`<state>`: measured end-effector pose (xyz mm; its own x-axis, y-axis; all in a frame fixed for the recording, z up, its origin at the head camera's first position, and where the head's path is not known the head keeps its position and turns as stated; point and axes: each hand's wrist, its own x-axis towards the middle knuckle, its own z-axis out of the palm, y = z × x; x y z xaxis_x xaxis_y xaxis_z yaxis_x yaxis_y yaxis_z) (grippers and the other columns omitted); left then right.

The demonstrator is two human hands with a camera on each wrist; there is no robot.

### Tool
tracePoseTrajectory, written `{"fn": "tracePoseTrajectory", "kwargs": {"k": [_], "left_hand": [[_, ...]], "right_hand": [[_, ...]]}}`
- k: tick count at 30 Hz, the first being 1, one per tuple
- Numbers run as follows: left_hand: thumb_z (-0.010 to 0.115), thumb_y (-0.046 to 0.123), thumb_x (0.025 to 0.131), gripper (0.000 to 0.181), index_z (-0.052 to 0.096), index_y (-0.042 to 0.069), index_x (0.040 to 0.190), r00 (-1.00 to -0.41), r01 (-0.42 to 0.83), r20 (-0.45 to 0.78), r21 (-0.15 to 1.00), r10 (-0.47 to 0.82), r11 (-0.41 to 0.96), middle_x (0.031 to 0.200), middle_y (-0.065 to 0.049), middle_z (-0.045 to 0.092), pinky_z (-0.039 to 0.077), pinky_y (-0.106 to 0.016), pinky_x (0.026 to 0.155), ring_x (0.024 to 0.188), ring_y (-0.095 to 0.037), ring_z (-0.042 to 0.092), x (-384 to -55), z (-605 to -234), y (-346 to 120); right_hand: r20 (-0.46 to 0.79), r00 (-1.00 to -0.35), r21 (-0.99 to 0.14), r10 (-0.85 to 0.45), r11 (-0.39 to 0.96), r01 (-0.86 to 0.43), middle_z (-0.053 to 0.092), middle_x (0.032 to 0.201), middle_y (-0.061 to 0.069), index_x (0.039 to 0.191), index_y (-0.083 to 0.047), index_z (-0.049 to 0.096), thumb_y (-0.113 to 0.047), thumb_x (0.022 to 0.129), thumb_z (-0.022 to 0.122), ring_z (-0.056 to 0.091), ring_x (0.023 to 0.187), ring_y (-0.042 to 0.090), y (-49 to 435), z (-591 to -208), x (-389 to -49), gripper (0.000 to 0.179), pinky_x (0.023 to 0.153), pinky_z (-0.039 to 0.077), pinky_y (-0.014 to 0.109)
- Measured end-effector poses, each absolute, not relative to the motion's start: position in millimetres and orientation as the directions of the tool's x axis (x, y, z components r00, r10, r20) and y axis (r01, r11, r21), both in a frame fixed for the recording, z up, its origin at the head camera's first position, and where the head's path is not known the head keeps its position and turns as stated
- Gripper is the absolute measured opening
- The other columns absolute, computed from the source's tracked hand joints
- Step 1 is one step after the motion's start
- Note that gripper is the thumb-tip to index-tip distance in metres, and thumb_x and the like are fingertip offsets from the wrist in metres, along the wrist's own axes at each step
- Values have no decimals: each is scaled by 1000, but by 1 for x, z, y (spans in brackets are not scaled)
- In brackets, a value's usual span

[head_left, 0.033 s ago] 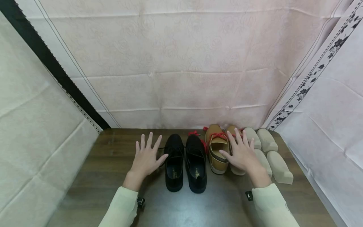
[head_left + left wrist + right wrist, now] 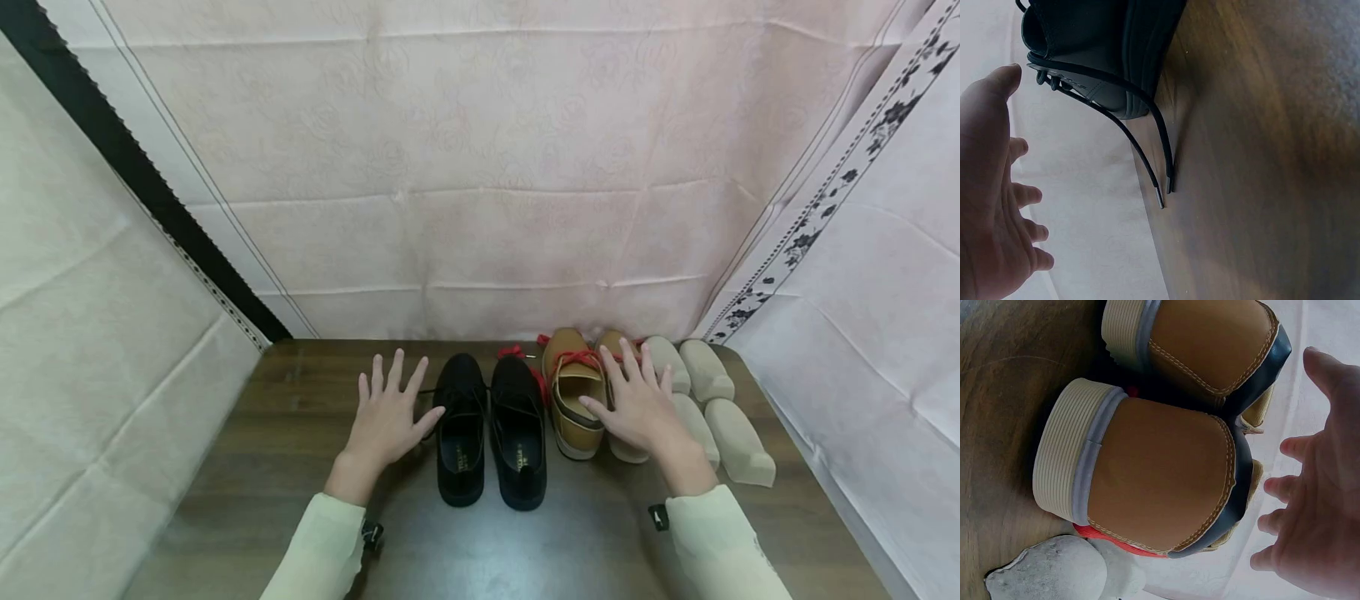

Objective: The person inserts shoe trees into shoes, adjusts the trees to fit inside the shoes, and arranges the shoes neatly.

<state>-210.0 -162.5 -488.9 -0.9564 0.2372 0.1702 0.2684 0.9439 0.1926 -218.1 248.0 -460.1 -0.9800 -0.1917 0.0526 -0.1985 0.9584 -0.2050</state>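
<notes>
Two black shoes [image 2: 460, 482] stand side by side, toes toward the back. My left hand [image 2: 384, 425], fingers spread, is held just left of them, the thumb overlapping the left shoe's edge in the head view. Loose black laces [image 2: 1159, 125] trail from that shoe in the left wrist view. My right hand [image 2: 643, 410], fingers also spread, hovers over a pair of brown shoes [image 2: 576, 440] with red laces [image 2: 579, 357], and partly hides the right one. Nothing is gripped by either hand. The right wrist view shows the brown heels [image 2: 1160, 475] beside that hand.
Several off-white, foot-shaped pieces [image 2: 738, 442] sit in two columns right of the brown shoes. Loose red lace [image 2: 512, 352] lies behind the right black shoe. The wooden table [image 2: 300, 467] ends at a pale cloth wall [image 2: 480, 208], with cloth on both sides.
</notes>
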Motion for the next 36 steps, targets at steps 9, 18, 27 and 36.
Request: {"fn": "tracePoseTrajectory", "kwargs": {"k": [9,18,27,36], "left_hand": [[45,70,99,85,19,26,166,-956,272,165,205,241,940,173,-20,7,11,-75,120,157,-52,-1,-208,-490,-162],[43,72,99,86,13,28,167,-957,279,140,225,252,934,174,-17,1,8,-73,122,157,-49,-6,-207,-488,-162],[44,72,99,86,15,27,167,-945,311,165,195,282,930,174,-18,4,9,-74,121,157,-51,-2,-206,-483,-161],[45,71,99,86,15,27,167,-935,340,171,192,310,921,172,-20,12,12,-73,122,157,-51,5,-204,-478,-161]], "right_hand": [[65,-979,-210,-195,956,-204,6,172,23,166,-14,17,-69,97,52,-3,155,54,245,-457,-214,95,115,-2,80],[75,-978,-230,-196,951,-208,6,172,22,166,-16,18,-65,97,56,-3,156,53,245,-458,-214,93,116,-3,80],[99,-972,-254,-215,939,-233,6,173,22,166,-16,18,-62,98,57,-1,156,53,251,-454,-212,91,116,0,80],[170,-955,-231,-245,932,-280,12,172,21,165,-13,22,-60,98,59,9,157,50,264,-456,-209,89,119,9,76]]}}
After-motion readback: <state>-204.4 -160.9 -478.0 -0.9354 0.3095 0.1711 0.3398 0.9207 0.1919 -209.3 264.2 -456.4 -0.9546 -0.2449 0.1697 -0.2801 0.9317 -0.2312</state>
